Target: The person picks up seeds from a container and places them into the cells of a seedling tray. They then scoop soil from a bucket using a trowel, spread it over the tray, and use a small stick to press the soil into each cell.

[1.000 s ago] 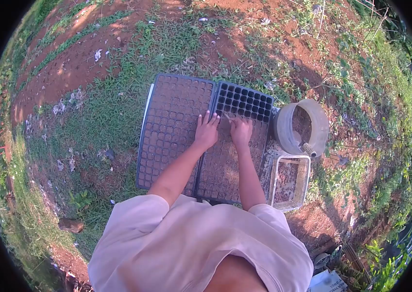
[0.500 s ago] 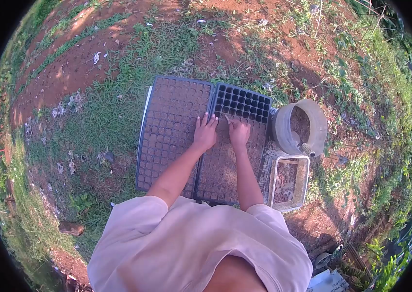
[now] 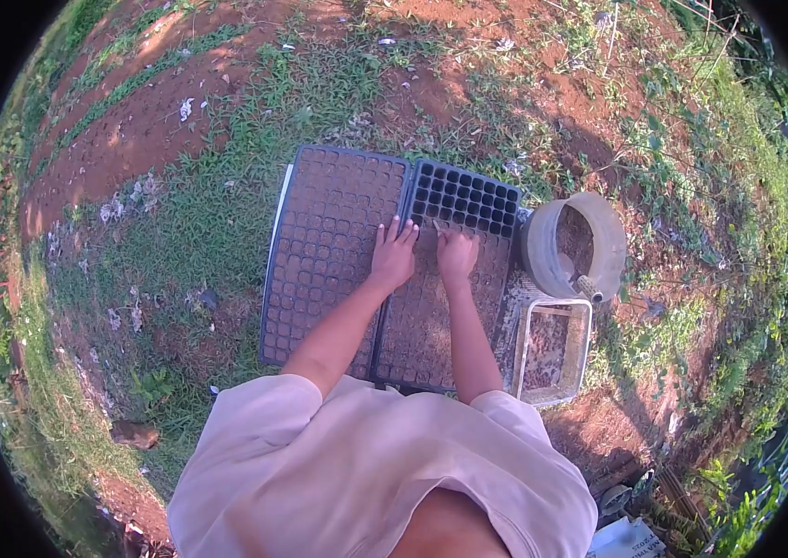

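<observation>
Two black seedling trays lie side by side. Brown soil fills the cells of the left tray (image 3: 333, 200). On the right tray (image 3: 466, 192), the far rows are bare black cells and the nearer cells hold soil. My left hand (image 3: 394, 256) rests with fingers spread over the border where the trays meet. Over the right tray, just below the bare cells, my right hand (image 3: 457, 256) is closed round a small thin stick (image 3: 437, 225), whose tip points up and left. Its fingertips are partly hidden.
To the right of the trays stands a cut plastic container (image 3: 612, 242) with soil inside. Nearer me is a pale rectangular tub (image 3: 581, 349) holding small reddish-brown bits. Grass and red soil surround everything. Printed paper (image 3: 626, 539) lies at the lower right.
My right hand has shifted very slightly and turned a little over the right tray. My left hand stays in the same place.
</observation>
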The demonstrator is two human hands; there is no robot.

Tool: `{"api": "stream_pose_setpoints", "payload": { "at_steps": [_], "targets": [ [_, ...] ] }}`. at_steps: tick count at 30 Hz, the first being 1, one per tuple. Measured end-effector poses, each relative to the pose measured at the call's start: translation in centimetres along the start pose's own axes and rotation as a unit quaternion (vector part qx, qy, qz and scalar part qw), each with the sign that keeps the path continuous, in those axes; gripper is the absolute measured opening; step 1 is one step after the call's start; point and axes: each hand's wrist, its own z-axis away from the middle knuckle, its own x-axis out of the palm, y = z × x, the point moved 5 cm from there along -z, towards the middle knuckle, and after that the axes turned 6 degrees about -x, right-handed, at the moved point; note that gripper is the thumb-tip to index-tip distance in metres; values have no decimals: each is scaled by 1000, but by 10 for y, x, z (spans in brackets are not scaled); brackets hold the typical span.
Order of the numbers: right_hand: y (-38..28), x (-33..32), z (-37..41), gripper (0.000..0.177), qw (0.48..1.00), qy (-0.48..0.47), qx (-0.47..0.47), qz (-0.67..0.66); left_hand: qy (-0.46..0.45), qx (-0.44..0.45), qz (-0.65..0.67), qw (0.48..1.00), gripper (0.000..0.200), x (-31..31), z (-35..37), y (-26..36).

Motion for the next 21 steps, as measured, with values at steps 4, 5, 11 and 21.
{"api": "stream_pose_setpoints", "payload": {
  "at_steps": [4,5,11,21],
  "targets": [
    [-4,-3,-5,15,999,-48,2,23,2,2,0,1000,57,1,0,0],
    [-5,-5,-5,14,998,-49,-4,32,3,3,0,1000,57,2,0,0],
    [-11,-11,-3,16,999,-39,10,-12,-7,-1,5,1000,58,2,0,1],
    [-14,-5,-5,18,990,-83,87,-72,1,-2,7,1000,59,0,0,0]
  ]
}}
